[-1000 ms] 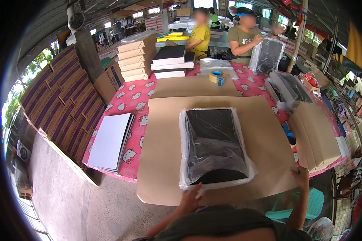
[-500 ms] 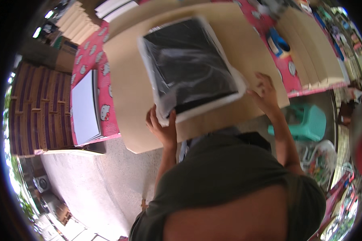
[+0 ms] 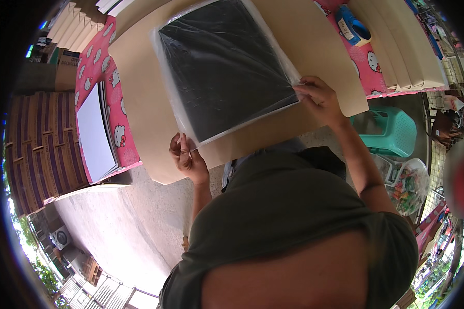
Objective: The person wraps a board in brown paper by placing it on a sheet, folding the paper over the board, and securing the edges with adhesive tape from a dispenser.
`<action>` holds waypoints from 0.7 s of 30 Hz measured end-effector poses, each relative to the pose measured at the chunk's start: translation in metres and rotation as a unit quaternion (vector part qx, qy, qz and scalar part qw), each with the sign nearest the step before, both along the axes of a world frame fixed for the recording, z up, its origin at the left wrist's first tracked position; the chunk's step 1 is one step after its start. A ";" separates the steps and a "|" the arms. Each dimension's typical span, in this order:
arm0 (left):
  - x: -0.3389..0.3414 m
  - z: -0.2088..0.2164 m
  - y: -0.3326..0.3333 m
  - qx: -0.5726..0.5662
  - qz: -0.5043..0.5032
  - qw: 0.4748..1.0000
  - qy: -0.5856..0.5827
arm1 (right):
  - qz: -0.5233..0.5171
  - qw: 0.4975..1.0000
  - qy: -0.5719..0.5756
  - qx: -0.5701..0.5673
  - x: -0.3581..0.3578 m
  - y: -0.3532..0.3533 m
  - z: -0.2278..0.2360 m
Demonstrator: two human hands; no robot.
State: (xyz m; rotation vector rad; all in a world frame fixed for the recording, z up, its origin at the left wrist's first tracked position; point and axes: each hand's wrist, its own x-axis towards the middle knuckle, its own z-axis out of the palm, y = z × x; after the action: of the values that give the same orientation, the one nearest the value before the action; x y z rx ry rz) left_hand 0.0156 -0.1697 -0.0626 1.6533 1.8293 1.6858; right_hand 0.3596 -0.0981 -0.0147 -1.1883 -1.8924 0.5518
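A flat black rectangular panel (image 3: 224, 67) lies inside a clear plastic bag (image 3: 166, 77), tilted a little on a large sheet of brown cardboard (image 3: 144, 113). My left hand (image 3: 186, 157) pinches the bag's near left corner between thumb and fingers. At the near right corner, my right hand (image 3: 317, 98) grips the plastic with thumb and fingertips. The bag's near edge is stretched between both hands, and the plastic lies fairly smooth over the black face.
A pink patterned cloth (image 3: 119, 116) covers the table. White sheets (image 3: 95, 134) lie at left, beside stacked brown cartons (image 3: 41, 144). Toward the right are a blue tape dispenser (image 3: 351, 27), folded cardboard (image 3: 392, 46), a green plastic stool (image 3: 389, 131) and a filled clear bag (image 3: 410, 185).
My right hand was apart with fingers spread; now it holds the bag's right corner. The bagged panel has shifted up and left in view, and its loose plastic is pulled flatter.
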 end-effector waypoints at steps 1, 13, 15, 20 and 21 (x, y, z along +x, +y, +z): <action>-0.003 -0.001 -0.002 0.007 -0.018 1.000 0.015 | 0.013 1.000 -0.008 -0.002 0.000 -0.001 0.000; -0.015 0.006 -0.003 -0.045 -0.044 0.991 0.119 | 0.001 0.996 -0.020 0.084 -0.004 -0.005 -0.010; -0.015 0.009 -0.006 -0.078 -0.073 0.989 0.098 | 0.013 0.995 -0.036 0.096 -0.007 -0.005 0.000; -0.013 0.014 -0.004 -0.039 -0.069 0.992 0.097 | 0.005 0.994 -0.024 0.102 -0.008 -0.006 -0.009; -0.012 0.016 -0.002 -0.043 -0.061 0.993 0.092 | 0.001 0.994 -0.022 0.107 -0.009 -0.006 -0.010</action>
State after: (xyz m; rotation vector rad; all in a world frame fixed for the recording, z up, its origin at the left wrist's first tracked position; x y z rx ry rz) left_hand 0.0036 -0.1721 -0.0468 1.8980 1.8076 1.4278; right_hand 0.3501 -0.1039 -0.0244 -1.0673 -1.9364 0.3164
